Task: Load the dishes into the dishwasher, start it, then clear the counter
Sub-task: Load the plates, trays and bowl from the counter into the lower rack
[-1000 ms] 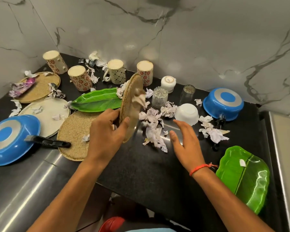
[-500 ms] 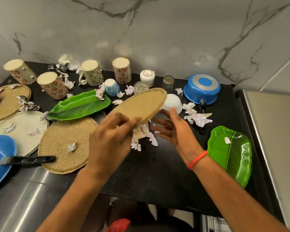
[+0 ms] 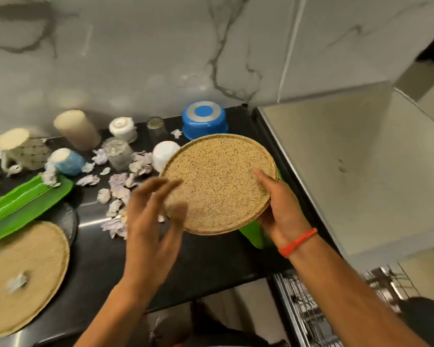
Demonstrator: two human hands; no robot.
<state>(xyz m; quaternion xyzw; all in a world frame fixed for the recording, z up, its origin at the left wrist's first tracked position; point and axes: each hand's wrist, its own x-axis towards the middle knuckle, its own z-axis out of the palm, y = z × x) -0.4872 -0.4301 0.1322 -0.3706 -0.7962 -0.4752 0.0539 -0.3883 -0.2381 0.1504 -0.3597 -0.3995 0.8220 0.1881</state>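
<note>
Speckled tan plate [image 3: 218,184] gripped at its rim by right hand [image 3: 281,209], left hand [image 3: 150,216] spread loose beside it.

The plate [image 3: 218,182] is tan, speckled all over with fine dark flecks, and a second plate [image 3: 23,279] at the left is the same sandy tan. The counter [image 3: 211,266] is black, the wall [image 3: 161,51] grey-white marble with dark veins, the upturned bowl [image 3: 204,121] blue with a grey ring on its base. The leaf-shaped tray [image 3: 23,204] is bright green with a pale rib, the paper scraps [image 3: 118,186] whitish-lilac, and the wrist band [image 3: 297,242] orange-red.
</note>
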